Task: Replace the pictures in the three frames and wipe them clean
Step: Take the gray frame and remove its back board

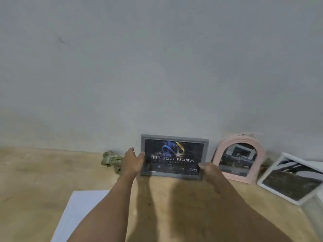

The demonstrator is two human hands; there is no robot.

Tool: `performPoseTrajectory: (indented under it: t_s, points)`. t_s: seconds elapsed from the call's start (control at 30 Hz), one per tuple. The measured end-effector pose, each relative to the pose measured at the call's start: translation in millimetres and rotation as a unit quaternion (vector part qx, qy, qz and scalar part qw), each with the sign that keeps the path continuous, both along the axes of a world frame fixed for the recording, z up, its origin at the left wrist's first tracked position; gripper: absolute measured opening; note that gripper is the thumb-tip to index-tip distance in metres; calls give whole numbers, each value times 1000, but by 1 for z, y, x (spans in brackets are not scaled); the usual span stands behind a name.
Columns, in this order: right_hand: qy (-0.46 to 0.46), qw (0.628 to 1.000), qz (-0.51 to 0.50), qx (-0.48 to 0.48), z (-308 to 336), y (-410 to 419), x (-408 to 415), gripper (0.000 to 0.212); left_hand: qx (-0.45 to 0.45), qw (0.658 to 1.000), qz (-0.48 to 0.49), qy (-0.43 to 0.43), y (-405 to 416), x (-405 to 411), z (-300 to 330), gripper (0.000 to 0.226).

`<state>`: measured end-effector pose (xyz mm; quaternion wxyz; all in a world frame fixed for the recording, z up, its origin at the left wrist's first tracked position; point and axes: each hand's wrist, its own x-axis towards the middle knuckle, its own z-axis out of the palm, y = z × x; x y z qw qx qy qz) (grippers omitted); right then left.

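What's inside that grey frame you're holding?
The grey frame holds a dark poster with a colourful logo and the words "INTELLI NUSA". The left hand and right hand cover its lower corners; smaller text is too blurred to read.

The grey frame (174, 137) looked like matt plastic, with a ridged moulding round it, and the dark picture behind its front pane had a bit of a sheen. The pink arched frame (242, 139) seemed matt too, ribbed in smooth concentric bands, and its centre was properly glossy, throwing reflections. The white frame (272, 188) came across as smooth and semi-gloss, its pane shiny as well. The floor (35, 172) was a dull tan surface, blotchy and a little rough. The wall (157, 67) was flat matt paint, the sheet (76, 212) plain matt paper, and the rag (111, 160) crumpled soft cloth.
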<state>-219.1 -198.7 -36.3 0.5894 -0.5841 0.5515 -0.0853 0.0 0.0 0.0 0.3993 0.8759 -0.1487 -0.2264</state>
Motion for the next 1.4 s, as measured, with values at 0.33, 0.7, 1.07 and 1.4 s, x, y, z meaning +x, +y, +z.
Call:
performPoseTrajectory:
  t_s: [0.33,0.7,1.07,1.4]
  points:
    - [-8,995,-95,-14,-40,-21,13,39,30,996,-74,44,-23,49,-77,37]
    - [-79,994,-77,19,-3,4,-47,22,4,996,-86,2,-4,24,-68,20]
    - [-51,994,-92,-8,93,63,-133,10,81,951,-278,-104,7,-145,43,53]
    - [53,980,-78,-176,166,109,-134,9,124,904,-344,-223,-16,-294,141,35]
